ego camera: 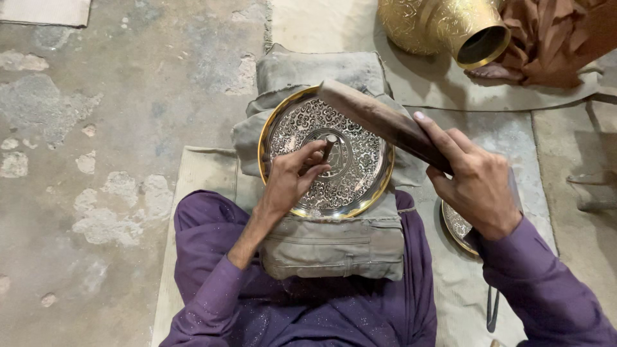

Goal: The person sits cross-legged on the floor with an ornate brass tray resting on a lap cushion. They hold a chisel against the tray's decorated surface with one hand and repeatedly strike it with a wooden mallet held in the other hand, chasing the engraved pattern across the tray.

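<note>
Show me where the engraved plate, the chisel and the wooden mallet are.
engraved plate [360,164], head view, on its patterned face right of centre.
chisel [328,149], head view, on the shaft above the left hand's fingers.
wooden mallet [366,112], head view, on its long wooden head.

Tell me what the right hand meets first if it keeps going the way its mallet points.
Probably the chisel held by the left hand over the plate; the right hand's mallet points up-left, though its height is unclear.

The view holds two engraved metal plates, one [347,160] at centre and one [457,226] at four o'clock, one gold vase [443,26] at one o'clock, one wooden mallet [379,122], one chisel [328,148], one grey cushion [334,241], and two hands, left [289,180] and right [475,183].
</note>
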`<state>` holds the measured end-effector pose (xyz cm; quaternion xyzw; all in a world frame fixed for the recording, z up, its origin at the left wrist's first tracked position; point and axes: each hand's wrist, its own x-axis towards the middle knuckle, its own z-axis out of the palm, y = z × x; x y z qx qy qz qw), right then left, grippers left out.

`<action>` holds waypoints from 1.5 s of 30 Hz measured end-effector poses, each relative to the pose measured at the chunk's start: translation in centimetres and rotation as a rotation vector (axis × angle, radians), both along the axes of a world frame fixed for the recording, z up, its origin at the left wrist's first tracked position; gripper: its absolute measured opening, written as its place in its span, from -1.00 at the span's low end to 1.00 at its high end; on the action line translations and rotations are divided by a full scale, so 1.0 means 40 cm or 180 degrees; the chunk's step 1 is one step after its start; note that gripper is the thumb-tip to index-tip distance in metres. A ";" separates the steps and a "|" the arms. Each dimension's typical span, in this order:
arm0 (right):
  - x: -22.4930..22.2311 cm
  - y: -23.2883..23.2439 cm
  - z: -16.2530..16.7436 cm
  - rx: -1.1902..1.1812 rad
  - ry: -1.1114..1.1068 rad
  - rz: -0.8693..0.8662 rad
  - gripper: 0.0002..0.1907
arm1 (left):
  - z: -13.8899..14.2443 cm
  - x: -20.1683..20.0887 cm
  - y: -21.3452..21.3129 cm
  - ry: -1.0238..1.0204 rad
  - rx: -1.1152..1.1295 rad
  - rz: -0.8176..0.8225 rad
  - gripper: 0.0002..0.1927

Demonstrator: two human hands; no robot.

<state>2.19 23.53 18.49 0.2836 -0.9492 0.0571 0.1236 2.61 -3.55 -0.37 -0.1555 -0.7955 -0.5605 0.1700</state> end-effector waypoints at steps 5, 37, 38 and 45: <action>0.028 0.026 -0.059 -0.0406 0.0434 0.0186 -0.26 | 0.031 -0.022 -0.026 0.0032 -0.0162 -0.0521 -0.54; 0.027 0.135 -0.141 -0.0026 0.0217 -0.0344 -0.19 | 0.039 -0.029 0.021 -0.0057 -0.0370 -0.0423 -0.56; 0.027 0.129 -0.131 0.0158 0.0322 -0.0245 -0.19 | 0.036 -0.024 0.023 -0.0059 -0.0296 -0.0330 -0.55; 0.022 0.064 -0.045 -0.0312 0.0030 -0.0166 -0.22 | -0.009 -0.011 0.046 0.0020 -0.0024 0.0156 -0.63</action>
